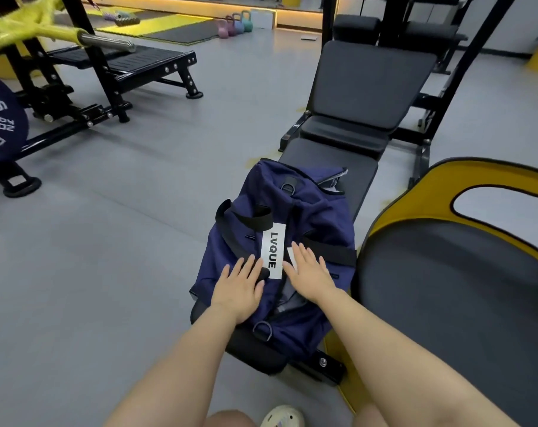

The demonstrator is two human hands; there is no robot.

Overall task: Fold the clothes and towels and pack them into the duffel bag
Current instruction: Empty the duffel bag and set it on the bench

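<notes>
A navy duffel bag (307,211) with black straps and a white "LVQUE" label lies lengthwise on a black padded gym bench (369,84). My left hand (240,285) rests flat on the bag's near left side, fingers straight. My right hand (310,272) lies flat on the bag just right of the label, fingers straight and spread. A grey opening shows between my hands and another at the bag's far right corner. No loose clothes or towels are in view.
A yellow and black padded seat (446,272) stands close on the right. A weight machine (76,87) with a plate stands at the left, kettlebells (235,24) at the back. Grey floor (107,241) spreads to the left of the bench.
</notes>
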